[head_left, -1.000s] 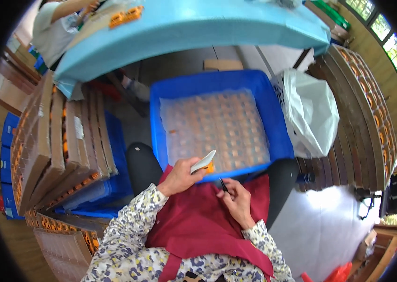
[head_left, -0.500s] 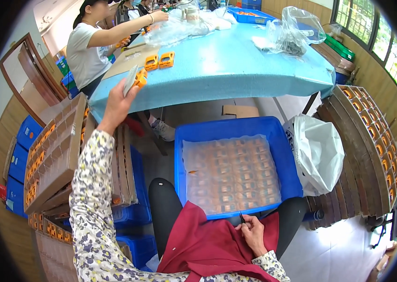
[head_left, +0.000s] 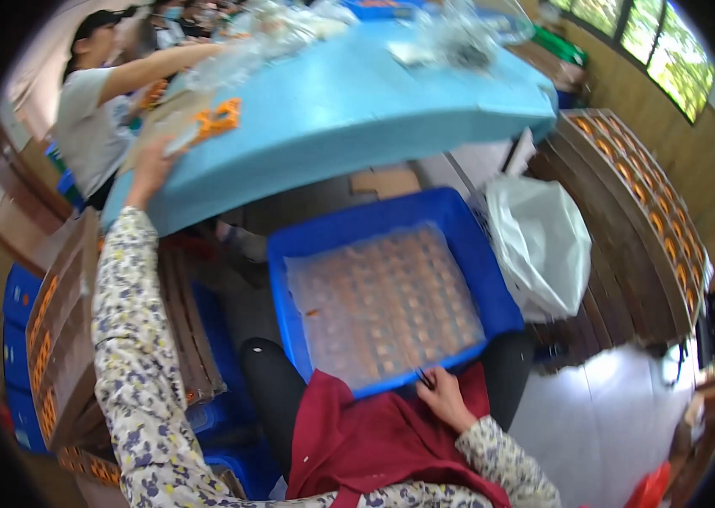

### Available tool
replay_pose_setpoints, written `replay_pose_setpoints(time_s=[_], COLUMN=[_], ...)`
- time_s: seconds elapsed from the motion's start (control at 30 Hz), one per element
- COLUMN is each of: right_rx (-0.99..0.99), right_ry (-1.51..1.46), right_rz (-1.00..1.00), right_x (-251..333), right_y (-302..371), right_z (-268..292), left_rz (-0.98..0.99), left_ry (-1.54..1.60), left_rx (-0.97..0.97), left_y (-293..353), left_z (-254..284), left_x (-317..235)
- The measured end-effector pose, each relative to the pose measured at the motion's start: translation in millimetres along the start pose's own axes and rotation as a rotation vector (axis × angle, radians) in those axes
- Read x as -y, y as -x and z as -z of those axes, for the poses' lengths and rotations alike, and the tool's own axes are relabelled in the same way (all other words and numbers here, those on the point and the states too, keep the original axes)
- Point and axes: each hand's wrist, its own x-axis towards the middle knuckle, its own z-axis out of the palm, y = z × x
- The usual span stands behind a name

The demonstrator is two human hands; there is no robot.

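At the left part of the table's near edge, my left hand (head_left: 154, 161) is closed on a pale flat piece (head_left: 180, 142), blurred by motion. Just beyond its fingers, several orange plastic parts (head_left: 219, 118) sit on the blue-covered table (head_left: 324, 110). My right hand (head_left: 442, 396) is down by my lap, over the dark red apron (head_left: 374, 432), its fingers closed round a small dark pointed tool (head_left: 425, 378). Between my knees stands a blue bin (head_left: 506, 309). In it, rows of orange parts show faintly under a translucent sheet (head_left: 324, 339), with a small orange scrap (head_left: 313, 312) on top.
A white sack (head_left: 539, 245) stands against the bin's right side. Stacked trays of orange parts rise at right (head_left: 628, 203) and left (head_left: 61, 330). Across the table's left side, a co-worker (head_left: 91, 110) reaches toward clear plastic bags (head_left: 239, 63). A cardboard piece (head_left: 385, 181) lies under the table.
My view has swung, shifting the scene. My left hand, raised before with the pale piece beside an orange part, is now lower by the table edge. My right hand still grips the dark tool.
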Motion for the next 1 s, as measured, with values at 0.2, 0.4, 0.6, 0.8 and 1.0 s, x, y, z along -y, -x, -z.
replay_pose_setpoints(time_s=[0.2,0.4,0.6,0.8,1.0], right_rx=[0.192,0.148,0.294,0.412,0.397], right_ry=[0.338,0.483,0.819,0.932,0.916], right_rz=[-0.037,-0.139,-0.230,-0.176,-0.100], right_x=[-76,-147,-181,-208,-213], right_y=[-97,-178,-198,-201,-210], right_z=[-18,-47,-73,-104,-96], left_rz=[-0.029,-0.055,0.143,0.172,0.099], left_ry=[-0.040,-0.051,-0.040,-0.035,-0.094], left_rx=[-0.054,-0.194,-0.075,-0.096,-0.271], left_y=[-4,4,8,6,6], left_z=[-13,-17,-14,-10,-18], left_x=[33,27,37,44,35])
